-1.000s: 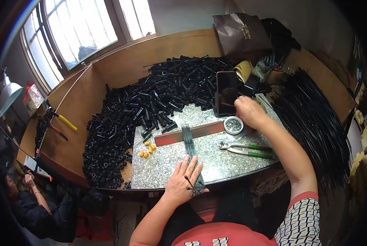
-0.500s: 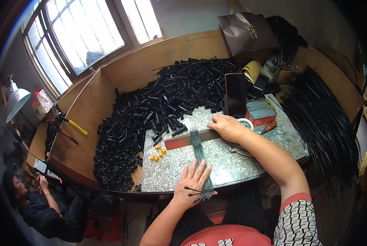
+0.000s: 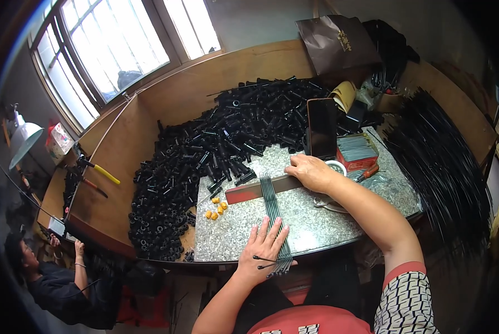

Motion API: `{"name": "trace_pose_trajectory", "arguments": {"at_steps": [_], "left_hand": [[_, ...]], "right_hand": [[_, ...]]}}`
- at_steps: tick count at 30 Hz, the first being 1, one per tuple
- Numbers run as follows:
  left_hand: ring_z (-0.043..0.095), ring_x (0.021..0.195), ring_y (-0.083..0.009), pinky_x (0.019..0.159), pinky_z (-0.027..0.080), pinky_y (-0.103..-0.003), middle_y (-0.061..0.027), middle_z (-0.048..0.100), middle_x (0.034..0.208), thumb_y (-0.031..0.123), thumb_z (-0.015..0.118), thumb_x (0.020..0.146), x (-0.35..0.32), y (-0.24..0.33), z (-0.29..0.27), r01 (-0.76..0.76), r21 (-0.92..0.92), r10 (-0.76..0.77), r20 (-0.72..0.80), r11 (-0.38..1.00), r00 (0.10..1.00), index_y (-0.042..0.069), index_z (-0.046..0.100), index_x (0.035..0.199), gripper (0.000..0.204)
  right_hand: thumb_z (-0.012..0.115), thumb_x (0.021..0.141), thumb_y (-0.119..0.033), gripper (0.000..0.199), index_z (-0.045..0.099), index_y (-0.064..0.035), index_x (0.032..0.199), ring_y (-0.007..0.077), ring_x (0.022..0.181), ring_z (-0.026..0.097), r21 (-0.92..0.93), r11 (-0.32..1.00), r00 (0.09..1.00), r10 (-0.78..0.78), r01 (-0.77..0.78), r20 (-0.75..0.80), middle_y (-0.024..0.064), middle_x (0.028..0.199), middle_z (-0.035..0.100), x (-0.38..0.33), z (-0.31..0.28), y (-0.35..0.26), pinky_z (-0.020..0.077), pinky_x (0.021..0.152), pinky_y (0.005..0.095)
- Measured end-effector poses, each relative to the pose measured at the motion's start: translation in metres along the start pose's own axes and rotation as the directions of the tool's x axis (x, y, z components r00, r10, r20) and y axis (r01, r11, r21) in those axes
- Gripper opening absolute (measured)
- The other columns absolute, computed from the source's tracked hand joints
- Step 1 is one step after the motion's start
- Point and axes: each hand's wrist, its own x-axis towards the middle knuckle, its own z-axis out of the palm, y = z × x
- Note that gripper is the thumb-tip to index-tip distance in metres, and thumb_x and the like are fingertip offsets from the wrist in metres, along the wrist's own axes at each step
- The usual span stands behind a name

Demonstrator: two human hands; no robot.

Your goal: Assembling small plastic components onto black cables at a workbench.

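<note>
My left hand (image 3: 259, 249) lies flat at the near edge of the stone slab, its fingers stretched over a row of thin dark rods (image 3: 270, 199). The rods run away from me side by side, with knobbed ends bunched beside my palm; a couple of them stick out over the back of the hand. Across the rods' far part lies a flat metal bar (image 3: 245, 193), reddish at its left end. My right hand (image 3: 312, 173) is closed on the bar's right part, fingertips bent over its far edge.
The speckled slab (image 3: 221, 239) bears yellow bits (image 3: 222, 206), pliers (image 3: 330, 205), a red box of pale rods (image 3: 358, 151) and an upright phone (image 3: 322, 129). Black tubular parts (image 3: 205, 150) are heaped behind and left. Long black rods (image 3: 439, 167) lie right. Another person (image 3: 65, 284) sits at far left.
My hands, the rods and the bar hold almost the same place; the whole view shifts slightly. At far left the other person's hands have moved apart.
</note>
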Motion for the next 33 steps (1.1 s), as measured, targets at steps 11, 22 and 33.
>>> {"name": "trace_pose_trajectory", "arguments": {"at_steps": [11, 22, 33], "left_hand": [[0.032, 0.134, -0.0414, 0.104, 0.032, -0.055, -0.0187, 0.036, 0.144, 0.062, 0.058, 0.077, 0.0012, 0.0007, -0.0015, -0.003, -0.009, 0.003, -0.002, 1.0, 1.0, 0.006, 0.043, 0.137, 0.083], [0.032, 0.133, -0.0415, 0.106, 0.03, -0.053, -0.0201, 0.038, 0.142, 0.057, 0.07, 0.07, 0.0024, 0.0031, -0.0021, 0.0, -0.038, 0.0, -0.021, 0.999, 1.0, 0.005, 0.045, 0.134, 0.087], [0.034, 0.132, -0.0413, 0.105, 0.031, -0.053, -0.0205, 0.041, 0.14, 0.055, 0.073, 0.068, 0.0027, 0.0029, -0.0018, -0.006, -0.051, 0.004, -0.038, 0.999, 0.999, 0.003, 0.045, 0.133, 0.088]], "right_hand": [[0.05, 0.083, -0.01, 0.02, 0.063, -0.0074, 0.098, 0.029, 0.093, 0.057, 0.004, 1.0, 1.0, 0.003, -0.003, -0.001, 0.0123, 0.089, 0.055, -0.001, -0.0023, -0.0002, 0.0474, 0.081, 0.0386], [0.05, 0.083, -0.012, 0.014, 0.062, -0.0055, 0.087, 0.0297, 0.094, 0.057, 0.021, 1.0, 1.0, 0.004, -0.004, -0.014, 0.0135, 0.091, 0.056, 0.0002, -0.0041, -0.001, 0.0479, 0.081, 0.0393], [0.051, 0.083, -0.012, 0.015, 0.063, -0.0048, 0.089, 0.0299, 0.095, 0.057, 0.018, 1.0, 1.0, 0.008, -0.009, 0.022, 0.0138, 0.092, 0.056, 0.0024, -0.0014, -0.0001, 0.048, 0.081, 0.0397]]}}
